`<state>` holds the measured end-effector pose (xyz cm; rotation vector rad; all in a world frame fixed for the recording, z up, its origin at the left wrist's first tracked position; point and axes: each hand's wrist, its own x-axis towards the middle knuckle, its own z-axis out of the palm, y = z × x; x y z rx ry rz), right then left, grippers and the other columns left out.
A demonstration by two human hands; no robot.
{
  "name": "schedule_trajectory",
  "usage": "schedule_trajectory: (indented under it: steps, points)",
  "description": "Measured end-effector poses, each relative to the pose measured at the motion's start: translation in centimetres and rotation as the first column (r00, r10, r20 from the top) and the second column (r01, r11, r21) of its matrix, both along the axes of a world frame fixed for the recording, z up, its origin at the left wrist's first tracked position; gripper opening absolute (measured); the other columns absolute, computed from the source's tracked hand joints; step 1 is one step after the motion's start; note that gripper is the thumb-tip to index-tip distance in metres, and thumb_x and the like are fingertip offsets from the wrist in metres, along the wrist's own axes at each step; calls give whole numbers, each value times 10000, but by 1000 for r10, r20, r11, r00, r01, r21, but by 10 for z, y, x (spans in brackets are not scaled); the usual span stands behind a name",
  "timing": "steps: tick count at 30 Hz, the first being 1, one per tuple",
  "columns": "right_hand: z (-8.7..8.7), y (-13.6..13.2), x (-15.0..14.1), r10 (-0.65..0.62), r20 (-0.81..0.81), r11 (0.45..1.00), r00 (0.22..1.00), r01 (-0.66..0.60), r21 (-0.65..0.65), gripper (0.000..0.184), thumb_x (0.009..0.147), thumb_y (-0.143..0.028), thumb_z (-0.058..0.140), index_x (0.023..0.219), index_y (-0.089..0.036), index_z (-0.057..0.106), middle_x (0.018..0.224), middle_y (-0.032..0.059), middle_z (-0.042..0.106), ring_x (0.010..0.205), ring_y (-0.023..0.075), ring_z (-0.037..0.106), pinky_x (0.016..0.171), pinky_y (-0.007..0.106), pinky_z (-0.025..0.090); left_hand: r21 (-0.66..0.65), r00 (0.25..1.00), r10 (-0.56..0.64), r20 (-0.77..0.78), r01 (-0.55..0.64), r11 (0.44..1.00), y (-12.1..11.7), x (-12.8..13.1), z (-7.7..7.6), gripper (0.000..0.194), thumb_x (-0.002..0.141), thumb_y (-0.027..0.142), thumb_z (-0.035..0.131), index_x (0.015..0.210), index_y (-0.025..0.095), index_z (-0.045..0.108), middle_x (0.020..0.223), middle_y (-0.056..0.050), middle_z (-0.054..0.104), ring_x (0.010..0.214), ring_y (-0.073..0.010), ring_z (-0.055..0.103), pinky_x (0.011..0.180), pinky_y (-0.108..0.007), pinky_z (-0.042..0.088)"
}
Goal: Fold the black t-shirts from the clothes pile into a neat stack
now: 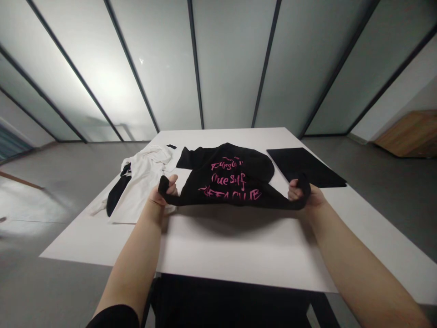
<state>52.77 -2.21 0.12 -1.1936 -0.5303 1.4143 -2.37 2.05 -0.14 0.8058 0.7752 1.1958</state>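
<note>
A black T-shirt point(227, 177) with pink lettering lies partly on the white table, its near hem lifted and stretched between my hands. My left hand point(167, 189) is closed around the hem's left corner. Around the right corner my right hand point(303, 191) is wrapped, the black cloth looping over the fingers. The shirt's far part, with a sleeve spread to the left, rests on the tabletop. Under the raised hem a shadow falls on the table.
Left on the white table point(239, 259) lies a crumpled white garment point(146, 177) with a black piece point(118, 196) beside it. A flat black board or folded cloth point(303, 166) lies at the right. Frosted glass panels point(225, 64) stand behind; a wooden object point(409, 134) is far right.
</note>
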Motion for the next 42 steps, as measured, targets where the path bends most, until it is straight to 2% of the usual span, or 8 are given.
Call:
schedule_trajectory:
  steps: [6,10,17,21,26,35,40,42]
  points:
    - [1,30,-15,40,-17,996,999,-41,-76,215,1043,-304,578,999,-243,780,927,80,850,889,270,836,941,433,682,-76,984,172,-50,-176,981,21,21,4,300,919,371,800,1160,200,750,1000,-60,837,904,-227,805,817,-306,635]
    - [0,38,-13,-12,-16,992,1000,9,-125,254,1073,-286,516,1034,-264,766,898,44,850,871,252,838,926,446,690,-131,964,252,-89,-262,956,32,21,6,243,941,391,771,1089,199,751,859,-36,814,752,-198,785,704,-279,620]
    - [0,3,1,37,-27,999,999,-37,-22,238,1033,-272,571,900,-275,768,827,45,835,854,271,839,916,430,684,-13,998,-65,13,66,998,-1,2,-2,338,874,506,864,854,250,644,470,78,537,385,-136,564,469,-248,508]
    - [7,23,-13,55,-59,990,997,-62,-125,231,1050,-334,554,1063,-261,773,981,70,860,967,280,834,974,461,672,-101,995,99,-16,-100,990,13,20,4,266,896,381,830,1069,202,736,836,-31,808,704,-187,773,679,-272,622]
    - [4,41,-13,-21,1,994,1000,21,-108,272,1076,-305,469,1058,-265,737,914,41,846,867,227,824,923,380,677,-229,974,217,-71,-227,947,33,24,7,185,972,379,725,992,195,733,772,-35,787,646,-190,757,619,-269,596]
    - [0,-2,29,399,213,890,892,-433,146,580,904,-832,502,982,-294,705,646,1,637,463,146,488,478,281,440,145,945,-281,166,259,955,-7,-1,7,628,836,885,662,819,266,553,403,130,282,253,-100,294,349,-243,320]
    - [17,17,-6,298,274,934,915,-338,113,408,909,-678,617,919,-271,646,707,-4,592,539,165,509,511,297,449,70,986,-72,-152,84,994,2,26,27,459,903,679,703,913,239,577,566,83,481,416,-100,420,459,-227,356]
    - [14,25,-18,212,340,966,916,-249,70,348,892,-600,689,875,-260,612,725,-3,597,569,165,535,528,290,451,93,874,127,-468,-94,991,9,39,25,350,921,555,700,892,231,570,647,46,565,500,-118,503,518,-238,390]
